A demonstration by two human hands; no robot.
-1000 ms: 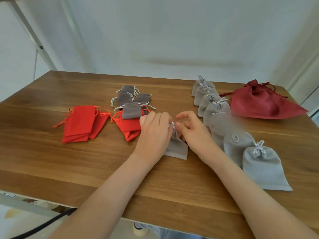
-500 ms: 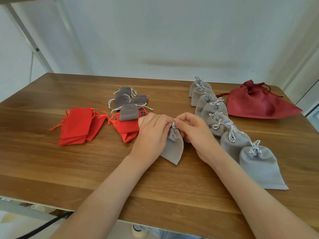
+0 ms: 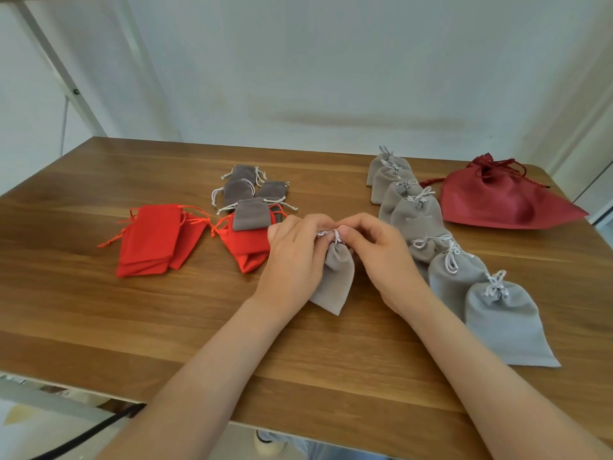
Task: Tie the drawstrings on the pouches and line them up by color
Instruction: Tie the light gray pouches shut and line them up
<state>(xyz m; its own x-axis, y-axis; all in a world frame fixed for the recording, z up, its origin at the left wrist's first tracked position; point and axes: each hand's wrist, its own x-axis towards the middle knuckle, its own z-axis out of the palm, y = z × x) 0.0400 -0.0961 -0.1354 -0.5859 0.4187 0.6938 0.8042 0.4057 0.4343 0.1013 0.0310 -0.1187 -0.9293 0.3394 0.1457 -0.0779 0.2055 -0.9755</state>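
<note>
Grey pouch (image 3: 333,277), centre of frame, lying on wooden table (image 3: 99,310), neck gathered. White drawstring (image 3: 333,234) at its neck pinched from both sides: left hand (image 3: 293,257), fingers curled, tips pressed on the cord; right hand (image 3: 381,257), thumb and forefinger closed on the same cord, remaining fingers curled. Row of tied grey pouches (image 3: 457,277), right of frame. Dark grey pouches (image 3: 245,197) and red pouches (image 3: 156,240), left of centre. Dark red bag (image 3: 497,200), upper right.
</note>
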